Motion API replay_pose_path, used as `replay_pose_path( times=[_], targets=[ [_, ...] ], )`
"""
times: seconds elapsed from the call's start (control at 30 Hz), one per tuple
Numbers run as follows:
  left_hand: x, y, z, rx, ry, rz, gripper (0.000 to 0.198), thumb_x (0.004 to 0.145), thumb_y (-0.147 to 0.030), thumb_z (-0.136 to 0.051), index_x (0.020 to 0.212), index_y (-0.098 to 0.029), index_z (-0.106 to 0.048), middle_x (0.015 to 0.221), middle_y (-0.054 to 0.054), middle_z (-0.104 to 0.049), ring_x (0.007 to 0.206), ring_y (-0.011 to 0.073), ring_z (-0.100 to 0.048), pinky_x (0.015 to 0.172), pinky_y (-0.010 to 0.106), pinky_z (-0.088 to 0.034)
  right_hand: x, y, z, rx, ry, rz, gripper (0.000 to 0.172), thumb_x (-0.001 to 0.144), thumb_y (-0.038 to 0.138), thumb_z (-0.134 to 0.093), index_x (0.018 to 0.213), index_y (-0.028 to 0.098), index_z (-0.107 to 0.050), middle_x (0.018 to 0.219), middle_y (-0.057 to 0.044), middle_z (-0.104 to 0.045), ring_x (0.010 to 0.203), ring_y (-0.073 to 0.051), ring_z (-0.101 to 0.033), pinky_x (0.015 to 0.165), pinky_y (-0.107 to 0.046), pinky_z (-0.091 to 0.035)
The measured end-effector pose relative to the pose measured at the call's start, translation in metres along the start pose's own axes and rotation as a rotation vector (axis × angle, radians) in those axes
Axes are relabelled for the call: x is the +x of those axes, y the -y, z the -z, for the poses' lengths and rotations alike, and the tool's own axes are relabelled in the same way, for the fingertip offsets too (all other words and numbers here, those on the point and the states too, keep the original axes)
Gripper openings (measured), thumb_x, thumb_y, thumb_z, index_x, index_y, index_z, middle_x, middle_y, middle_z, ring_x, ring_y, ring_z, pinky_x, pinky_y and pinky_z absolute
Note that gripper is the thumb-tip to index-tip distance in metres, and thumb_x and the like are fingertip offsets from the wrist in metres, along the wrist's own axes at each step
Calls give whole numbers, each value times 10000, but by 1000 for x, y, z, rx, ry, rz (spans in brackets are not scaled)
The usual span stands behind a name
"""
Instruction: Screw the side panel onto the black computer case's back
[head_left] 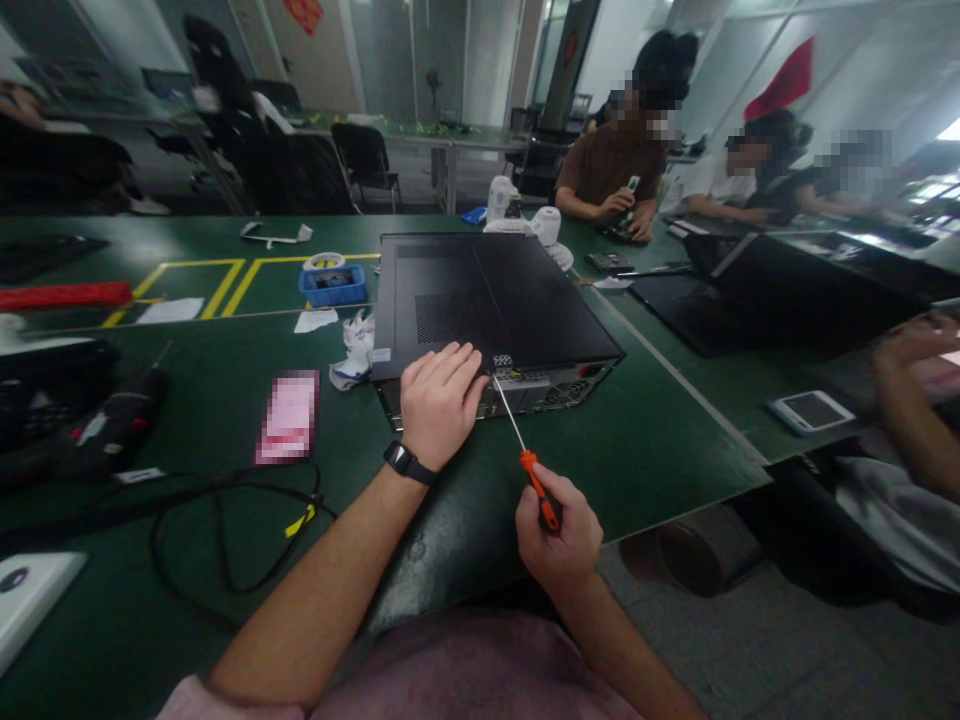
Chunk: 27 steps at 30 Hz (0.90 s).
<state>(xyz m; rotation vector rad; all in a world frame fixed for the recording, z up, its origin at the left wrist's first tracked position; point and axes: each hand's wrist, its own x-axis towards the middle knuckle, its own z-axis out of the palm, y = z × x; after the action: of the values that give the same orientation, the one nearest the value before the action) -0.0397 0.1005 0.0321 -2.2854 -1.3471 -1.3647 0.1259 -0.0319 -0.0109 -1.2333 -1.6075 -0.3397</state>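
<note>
A black computer case (pixel 525 290) lies on its side on the green table, its rear panel facing me. My left hand (pixel 442 395) rests on the case's near top edge, fingers stretched out over it, a watch on the wrist. In my right hand (pixel 559 525) is an orange and black screwdriver (pixel 529 462), gripped by the handle. Its shaft slants up and left, and the tip meets the rear edge of the case just right of my left fingers. Whether a screw sits under the tip is too small to make out.
Left of the case are crumpled plastic (pixel 354 350), a blue bin (pixel 334 287) and a pink packet (pixel 289 415). A black cable (pixel 225 530) loops nearer me; a power drill (pixel 112 425) lies far left. Co-workers sit at right, with a phone (pixel 812 411) near one person's arm.
</note>
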Motion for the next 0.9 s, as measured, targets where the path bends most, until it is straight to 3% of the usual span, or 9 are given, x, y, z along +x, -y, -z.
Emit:
replay_pose_path(
  times=[0.8,0.9],
  targets=[
    [1,0,0,-18,-5,11,290,1005,-301,-600,1273,-256,-703,1339,57,-731,1296,263,-660,1131,513,-433,5,4,-3,-72,25,-41,264,942,221,-618,1205,202,-614,961,-69,-792,722,-160,-755,658,-250,-621],
    [0,-1,-1,-19,-5,14,292,1000,-303,-607,1268,-250,-708,1342,61,-729,1297,266,-659,1125,512,-436,8,9,2,-66,58,-87,247,942,251,-601,1181,191,-590,906,-55,-768,646,-154,-723,601,-256,-600]
  ],
)
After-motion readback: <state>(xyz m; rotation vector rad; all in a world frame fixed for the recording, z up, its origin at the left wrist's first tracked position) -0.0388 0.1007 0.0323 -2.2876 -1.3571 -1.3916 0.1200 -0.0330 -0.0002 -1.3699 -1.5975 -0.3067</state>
